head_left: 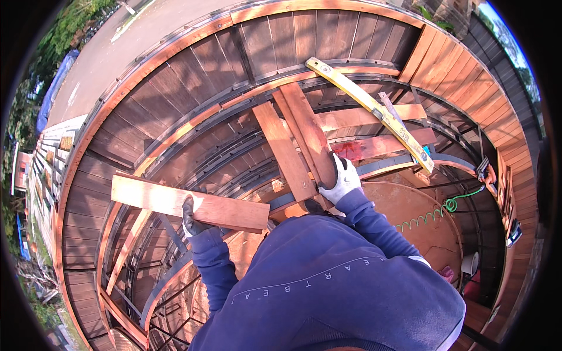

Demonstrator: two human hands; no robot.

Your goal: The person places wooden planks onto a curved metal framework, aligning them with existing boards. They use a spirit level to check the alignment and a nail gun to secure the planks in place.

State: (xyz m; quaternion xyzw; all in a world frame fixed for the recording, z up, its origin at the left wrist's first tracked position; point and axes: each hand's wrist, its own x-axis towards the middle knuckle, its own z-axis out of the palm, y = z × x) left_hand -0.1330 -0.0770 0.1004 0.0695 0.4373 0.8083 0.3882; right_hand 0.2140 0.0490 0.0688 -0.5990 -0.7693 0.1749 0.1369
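Observation:
My left hand (192, 219), in a white and dark glove, is closed on the near edge of a wooden board (158, 196), which lies out to the left, with part of a second board showing beneath it. My right hand (342, 180), gloved likewise, wraps its fingers over the near end of another wooden board (307, 128). That one slants away across the curved frame, a further strip of wood along its left side. Left of it rests a separate board (284, 149). Parts of the fingers on both hands are hidden by the wood.
A yellow spirit level (372, 108) lies across the frame, over a reddish board (386, 146) and another plank (369, 119). Curved metal ribs (164, 266) step around me, with bare gaps between them. A green coiled hose (451, 205) hangs at the right, above a round brown floor (404, 202).

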